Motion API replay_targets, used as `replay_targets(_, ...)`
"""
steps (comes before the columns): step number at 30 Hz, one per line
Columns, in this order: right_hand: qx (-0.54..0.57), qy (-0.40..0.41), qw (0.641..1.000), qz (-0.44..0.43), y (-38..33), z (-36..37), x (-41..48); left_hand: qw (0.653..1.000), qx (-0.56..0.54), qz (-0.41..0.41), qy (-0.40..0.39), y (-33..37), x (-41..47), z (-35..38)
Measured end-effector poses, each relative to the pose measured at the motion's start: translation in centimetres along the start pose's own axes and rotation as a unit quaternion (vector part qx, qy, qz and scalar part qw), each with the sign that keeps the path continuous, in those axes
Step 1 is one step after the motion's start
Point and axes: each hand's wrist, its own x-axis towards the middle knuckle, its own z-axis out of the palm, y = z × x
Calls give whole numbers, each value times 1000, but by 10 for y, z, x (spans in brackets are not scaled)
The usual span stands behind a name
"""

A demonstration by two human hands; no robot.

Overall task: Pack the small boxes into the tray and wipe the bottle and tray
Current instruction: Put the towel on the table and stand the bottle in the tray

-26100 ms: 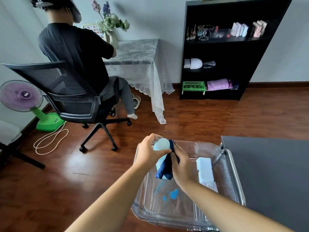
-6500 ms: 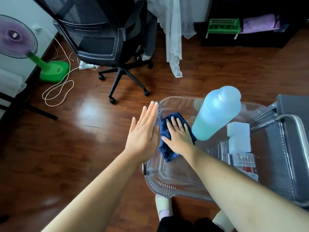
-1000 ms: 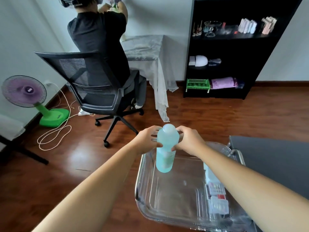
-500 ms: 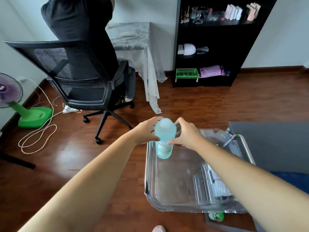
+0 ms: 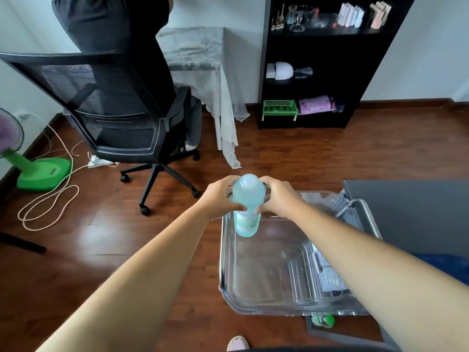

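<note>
Clear plastic tray point(image 5: 228, 265) sits at the edge of the dark tabletop point(image 5: 411, 212), overhanging the wood floor point(image 5: 101, 250). Your L hand point(image 5: 221, 196) and R hand point(image 5: 276, 196) both have a grip on the pale blue bottle point(image 5: 247, 199), one on each side, fingers wrapped round its upper body just below the cap. Bottle is upright, approx. vertical, at the tray's far-left corner; you cannot tell whether its base touches the tray bottom. Small boxes point(image 5: 327, 273) lie inside the tray along its R wall, partly hidden by your R forearm. Dark blue cloth point(image 5: 446, 262) lies on the tabletop to the R of the tray, well apart from both hands. A green-capped item point(image 5: 323, 320) shows below the tray's near edge.
</note>
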Motion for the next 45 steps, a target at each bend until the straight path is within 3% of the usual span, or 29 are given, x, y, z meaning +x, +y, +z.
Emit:
replay_targets(12, -34, -27, 999, -8, -4, -11, -9, 996, 77, 17, 29, 6, -9, 3)
replay_targets(15, -52, -7, 999, -4, 5, -19, -15, 985, 128, 56, 98, 16, -19, 7)
replay_targets(18, -50, 25, 998, 5, 24, -29, -21, 949, 199, 121, 211, 30, -32, 19)
replay_targets(20, -54, 35, 998, 13, 40, -34, -26, 934, 226, 153, 232, 39, -41, 37)
replay_targets(26, -117, -17, 992, 47, 97, -17, -46, 935, 229, 202, 182, 37, -58, 113)
replay_targets(30, -124, -64, 988, 61, 138, 19, -60, 955, 287, 64, 39, -5, -58, 160)
replay_targets(34, -149, -123, 980, 51, 171, 62, -61, 938, 334, -55, -73, -58, -48, 191)
replay_targets(39, -236, -126, 963, 28, 197, 103, -51, 910, 378, -101, -136, -98, -37, 211)
replay_targets(45, -301, -61, 952, 5, 211, 130, -53, 906, 376, -114, -154, -106, -29, 222)
